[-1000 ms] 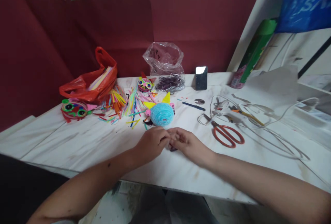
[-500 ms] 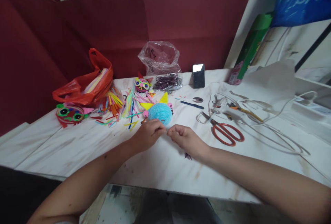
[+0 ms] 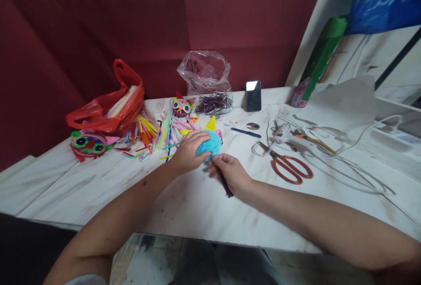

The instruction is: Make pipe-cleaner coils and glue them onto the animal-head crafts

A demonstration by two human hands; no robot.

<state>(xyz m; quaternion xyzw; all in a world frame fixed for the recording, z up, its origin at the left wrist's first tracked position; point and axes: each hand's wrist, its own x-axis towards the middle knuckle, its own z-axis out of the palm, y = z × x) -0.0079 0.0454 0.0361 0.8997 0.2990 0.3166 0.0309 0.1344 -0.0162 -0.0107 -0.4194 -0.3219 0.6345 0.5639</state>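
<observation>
My left hand (image 3: 190, 152) is wrapped round the left side of a light blue wound ball (image 3: 211, 143) with yellow pointed ears (image 3: 211, 122). At the ball's lower edge, my right hand (image 3: 230, 172) pinches the top of a dark purple tassel (image 3: 226, 187). The tassel's strands hang below the right fingers, partly hidden by the hand. Whether its top end touches the ball is hidden by the fingertips.
Orange-handled scissors (image 3: 291, 169) and a white glue gun (image 3: 283, 133) with cable lie at right. Pipe cleaners (image 3: 148, 130), a red bag (image 3: 108, 118) and a finished face craft (image 3: 88, 144) are at left. Behind stand a clear bag (image 3: 210, 81) and a phone (image 3: 253, 96).
My left hand has moved from pinching beside my right fingers to gripping the blue ball. My right hand has shifted slightly, and more of the purple tassel shows below it.
</observation>
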